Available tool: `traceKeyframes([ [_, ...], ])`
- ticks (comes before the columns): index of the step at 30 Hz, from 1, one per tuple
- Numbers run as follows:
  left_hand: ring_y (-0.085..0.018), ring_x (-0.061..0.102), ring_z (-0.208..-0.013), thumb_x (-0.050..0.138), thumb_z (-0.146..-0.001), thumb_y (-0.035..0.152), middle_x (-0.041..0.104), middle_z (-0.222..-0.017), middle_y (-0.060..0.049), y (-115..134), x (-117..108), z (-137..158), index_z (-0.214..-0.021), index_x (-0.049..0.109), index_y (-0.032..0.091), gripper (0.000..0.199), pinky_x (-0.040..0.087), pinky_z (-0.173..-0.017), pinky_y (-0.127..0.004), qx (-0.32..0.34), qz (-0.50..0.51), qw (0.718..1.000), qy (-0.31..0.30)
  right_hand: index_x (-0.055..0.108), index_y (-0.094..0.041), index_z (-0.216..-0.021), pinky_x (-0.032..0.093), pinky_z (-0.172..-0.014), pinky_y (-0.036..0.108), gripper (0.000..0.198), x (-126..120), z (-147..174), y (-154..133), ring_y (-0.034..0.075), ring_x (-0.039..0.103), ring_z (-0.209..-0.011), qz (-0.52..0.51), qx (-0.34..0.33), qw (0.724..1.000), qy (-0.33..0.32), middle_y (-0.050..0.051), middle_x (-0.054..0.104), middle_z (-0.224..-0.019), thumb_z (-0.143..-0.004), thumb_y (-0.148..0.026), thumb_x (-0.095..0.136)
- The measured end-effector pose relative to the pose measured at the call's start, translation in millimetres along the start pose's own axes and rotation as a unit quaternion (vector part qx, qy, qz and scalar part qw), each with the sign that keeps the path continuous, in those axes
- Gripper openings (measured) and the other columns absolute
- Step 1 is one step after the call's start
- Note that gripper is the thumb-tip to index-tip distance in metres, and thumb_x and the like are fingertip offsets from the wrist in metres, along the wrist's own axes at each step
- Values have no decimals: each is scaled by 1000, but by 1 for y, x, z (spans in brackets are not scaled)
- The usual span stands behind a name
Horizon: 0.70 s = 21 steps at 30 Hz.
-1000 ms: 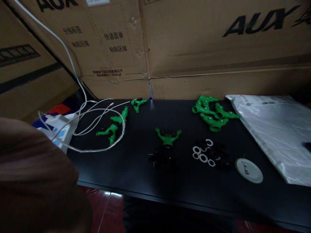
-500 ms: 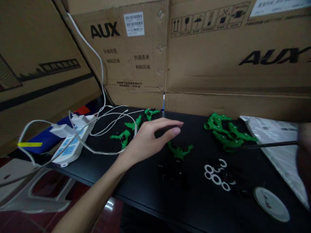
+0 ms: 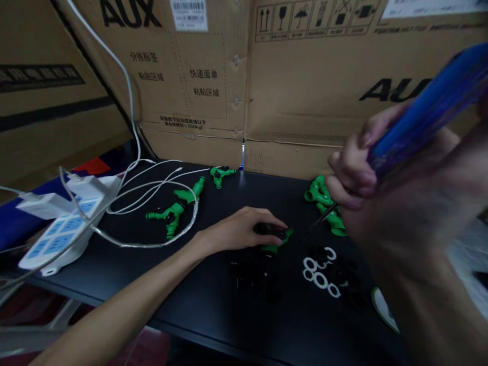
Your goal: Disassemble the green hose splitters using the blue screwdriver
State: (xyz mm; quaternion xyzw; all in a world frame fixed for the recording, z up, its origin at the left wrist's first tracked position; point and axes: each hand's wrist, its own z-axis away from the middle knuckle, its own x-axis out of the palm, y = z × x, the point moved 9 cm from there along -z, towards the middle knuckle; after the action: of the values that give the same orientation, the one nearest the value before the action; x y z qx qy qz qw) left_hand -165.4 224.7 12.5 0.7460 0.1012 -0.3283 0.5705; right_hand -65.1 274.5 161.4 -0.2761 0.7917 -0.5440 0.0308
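Observation:
My left hand [image 3: 247, 229] reaches in from the left, thumb and fingers closed round a green Y-shaped hose connector [image 3: 271, 249] on the dark table. Part of that connector is hidden under the hand. Up close at the right, my right hand [image 3: 412, 203] grips a screwdriver by its thick blue handle [image 3: 427, 109]. Its thin dark shaft [image 3: 322, 219] slants down leftward, the tip end near the held connector; I cannot tell whether they touch. White ring washers [image 3: 320, 279] and hard-to-see black parts [image 3: 251, 279] lie in front.
Green connectors [image 3: 173, 213] lie at the left among white cables [image 3: 152, 190]; others [image 3: 320, 190] sit at the back right. A white power strip [image 3: 76, 229] with plugs stands at the left edge. Cardboard boxes [image 3: 290, 112] wall the back. A round disc [image 3: 383, 307] is partly hidden.
My left hand has come down and closed on the green connector. My right hand has swung in from the right edge with the screwdriver, its shaft nearing the connector. The view has shifted right.

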Motion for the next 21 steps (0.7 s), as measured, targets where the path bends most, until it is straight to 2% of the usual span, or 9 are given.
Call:
traceKeyframes([
  [2, -20, 68, -114, 74, -94, 29, 72, -125, -6, 1, 6, -3, -129, 70, 26, 35, 49, -102, -34, 12, 17, 1000, 3, 46, -25, -57, 17, -24, 29, 58, 0, -2, 0, 13, 27, -33, 6, -22, 1000, 22, -4, 32, -43, -95, -69, 48],
  [4, -20, 67, -114, 73, -94, 27, 70, -125, -6, 1, 11, -5, -127, 70, 24, 33, 49, -102, -34, 14, 30, 999, 10, 43, -26, -56, 15, -24, 29, 58, 2, -3, 7, 13, 25, -33, -7, -11, 999, 32, -4, 29, -43, -101, -62, 40],
  [8, -20, 68, -108, 74, -92, 24, 70, -121, -6, -3, 18, -5, -122, 70, 21, 31, 51, -99, -33, 2, 46, 999, 25, 42, -26, -56, 14, -25, 28, 64, 9, -4, 22, 12, 22, -32, -29, 21, 999, 13, -5, 28, -44, -103, -65, 24],
  [13, -20, 67, -103, 74, -88, 19, 69, -116, -5, -3, 20, -5, -117, 71, 21, 30, 52, -94, -33, -8, 53, 998, 32, 40, -26, -58, 14, -25, 27, 63, 9, -5, 27, 13, 23, -32, -38, 21, 999, 12, -5, 24, -46, -107, -54, 14],
  [16, -19, 67, -102, 74, -87, 17, 69, -115, -4, -3, 20, -6, -115, 71, 21, 28, 52, -94, -33, -11, 59, 998, 34, 39, -26, -58, 13, -23, 27, 60, 8, -5, 28, 13, 21, -32, -37, 15, 999, 3, -5, 23, -46, -105, -59, 20],
  [19, -19, 67, -102, 75, -86, 17, 68, -115, -4, -3, 20, -5, -115, 71, 21, 29, 52, -93, -32, -13, 57, 998, 37, 42, -26, -59, 14, -21, 29, 59, 7, -5, 21, 14, 22, -32, -39, -22, 999, -10, -5, 25, -45, -100, -68, 31],
  [21, -19, 66, -100, 76, -86, 17, 68, -115, -4, -4, 20, -5, -116, 70, 21, 30, 52, -91, -31, -15, 56, 998, 40, 45, -25, -60, 17, -22, 28, 61, 5, -4, 20, 14, 26, -33, -28, -25, 999, -5, -4, 27, -45, -104, -61, 22],
])
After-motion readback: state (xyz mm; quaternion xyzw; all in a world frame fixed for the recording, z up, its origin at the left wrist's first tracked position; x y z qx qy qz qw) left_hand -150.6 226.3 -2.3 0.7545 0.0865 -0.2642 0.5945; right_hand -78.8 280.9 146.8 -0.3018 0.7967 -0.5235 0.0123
